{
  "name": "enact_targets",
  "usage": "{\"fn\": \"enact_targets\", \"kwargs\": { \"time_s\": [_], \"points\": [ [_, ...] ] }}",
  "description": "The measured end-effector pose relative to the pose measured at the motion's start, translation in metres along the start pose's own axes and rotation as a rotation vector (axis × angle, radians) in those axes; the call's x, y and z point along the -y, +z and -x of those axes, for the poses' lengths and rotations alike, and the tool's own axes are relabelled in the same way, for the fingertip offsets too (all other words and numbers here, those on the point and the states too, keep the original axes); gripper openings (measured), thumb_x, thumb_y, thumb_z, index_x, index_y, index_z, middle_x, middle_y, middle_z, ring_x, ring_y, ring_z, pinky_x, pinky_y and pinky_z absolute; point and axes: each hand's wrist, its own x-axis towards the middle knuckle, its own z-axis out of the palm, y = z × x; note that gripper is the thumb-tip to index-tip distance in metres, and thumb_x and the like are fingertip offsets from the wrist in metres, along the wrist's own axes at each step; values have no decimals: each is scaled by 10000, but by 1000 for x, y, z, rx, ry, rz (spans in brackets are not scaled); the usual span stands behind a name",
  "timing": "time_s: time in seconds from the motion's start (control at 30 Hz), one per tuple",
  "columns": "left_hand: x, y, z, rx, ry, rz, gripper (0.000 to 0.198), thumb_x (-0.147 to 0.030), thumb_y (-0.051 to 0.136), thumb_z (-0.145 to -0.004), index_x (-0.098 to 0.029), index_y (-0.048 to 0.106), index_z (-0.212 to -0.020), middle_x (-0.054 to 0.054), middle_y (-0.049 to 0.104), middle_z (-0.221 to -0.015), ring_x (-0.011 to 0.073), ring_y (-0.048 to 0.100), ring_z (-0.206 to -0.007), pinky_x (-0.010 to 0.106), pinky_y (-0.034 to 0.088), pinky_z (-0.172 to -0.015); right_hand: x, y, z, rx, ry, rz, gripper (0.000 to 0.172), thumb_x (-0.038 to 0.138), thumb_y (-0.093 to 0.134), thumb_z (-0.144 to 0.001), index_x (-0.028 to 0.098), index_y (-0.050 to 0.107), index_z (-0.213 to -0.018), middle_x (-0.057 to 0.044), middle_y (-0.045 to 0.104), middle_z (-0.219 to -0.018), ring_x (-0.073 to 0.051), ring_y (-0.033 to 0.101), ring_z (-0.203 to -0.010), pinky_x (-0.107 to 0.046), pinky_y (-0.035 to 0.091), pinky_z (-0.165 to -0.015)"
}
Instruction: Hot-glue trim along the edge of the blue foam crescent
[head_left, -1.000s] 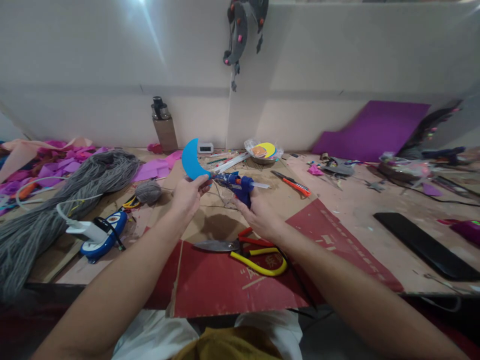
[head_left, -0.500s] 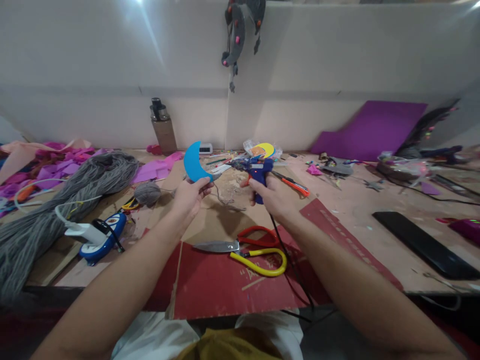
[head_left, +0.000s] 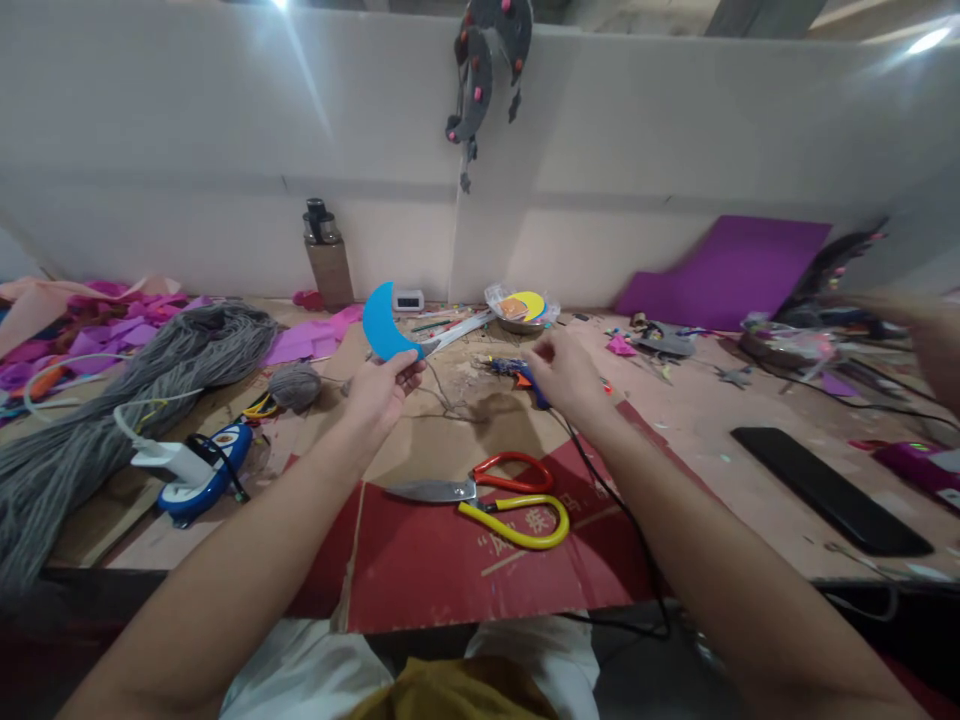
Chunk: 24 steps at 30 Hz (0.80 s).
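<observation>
My left hand [head_left: 385, 390] pinches a blue crescent [head_left: 381, 325], flat and thin, by its lower tip. Grey yarn [head_left: 442, 400] trails from that tip onto the cardboard. A blue glue gun [head_left: 525, 380] with an orange trigger lies on its side, its cord running toward the table's front edge. Just above its handle is my right hand [head_left: 570, 375], fingers curled in, with nothing visible in them. Scissors [head_left: 480, 500] with one red and one yellow handle rest on the red-printed cardboard [head_left: 420, 580] between my forearms.
Grey yarn strands [head_left: 150, 410], a yarn ball [head_left: 295, 386] and a blue power strip [head_left: 210, 480] occupy the left. Behind stands a bowl [head_left: 521, 325] with a yellow crescent. A black slab [head_left: 832, 490] lies at right, where another person's blurred arm [head_left: 926, 345] reaches in.
The glue gun has gone from my right hand down onto the table. My left hand still has the blue crescent. Another person's arm has come in from the right.
</observation>
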Motion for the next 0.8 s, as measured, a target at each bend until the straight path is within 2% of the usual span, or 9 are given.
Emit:
{"fn": "enact_targets", "kwargs": {
  "time_s": [0.03, 0.13, 0.23, 0.33, 0.47, 0.6, 0.8],
  "points": [
    [0, 0, 0, 0, -4, 1, 136, -104, 718, -607, -130, 607, -682, 13, 643, -614, 100, 604, -557, 199, 457, -526, 15, 8, 6, 31, 3, -163, 185, 360, 551, -796, 188, 496, -838, -86, 624, -874, -216, 599, -867, -395, 470, -803],
    [2, 1, 1, -2, -5, 0, 120, -102, 708, -611, -128, 607, -670, 13, 641, -600, 99, 602, -550, 198, 454, -524, 57, 40, 24, 247, 47, -664, 336, 328, 643, -711, 215, 407, -922, -66, 615, -998, -163, 620, -905, -336, 497, -810],
    [3, 0, 1, -4, 15, 3, 130, -97, 708, -603, -134, 600, -665, 5, 633, -587, 101, 601, -547, 201, 450, -524, 81, 66, 32, 345, 90, -808, 416, 275, 671, -673, 231, 362, -949, -18, 606, -915, -139, 628, -779, -299, 514, -702],
    [3, -2, -2, -8, 18, 11, 141, -93, 709, -594, -134, 594, -663, 6, 632, -584, 104, 604, -551, 205, 453, -534, 84, 75, 31, 269, 55, -693, 322, 219, 636, -701, 219, 408, -928, 31, 546, -765, -133, 566, -678, -285, 476, -645],
    [3, -2, -3, -45, -1, 11, 137, -89, 701, -593, -138, 586, -648, 5, 625, -568, 105, 600, -544, 208, 452, -533, 77, 67, 27, 83, -225, -412, 52, 153, 561, -768, 198, 534, -767, -6, 546, -769, -152, 522, -744, -299, 434, -711],
    [3, -1, -1, -28, -1, -5, 129, -97, 703, -595, -135, 594, -652, 12, 634, -584, 108, 607, -551, 208, 446, -530, 76, 59, 27, 28, -425, -315, 137, 151, 512, -837, 197, 605, -748, -33, 553, -808, -163, 523, -803, -293, 427, -725],
    [4, -1, 0, -14, -17, -26, 137, -110, 707, -584, -132, 591, -654, 8, 633, -583, 107, 606, -533, 225, 459, -553, 75, 52, 26, 24, -605, -77, 266, 282, 415, -936, 214, 657, -848, -51, 541, -835, -172, 503, -794, -299, 414, -712]
  ]
}}
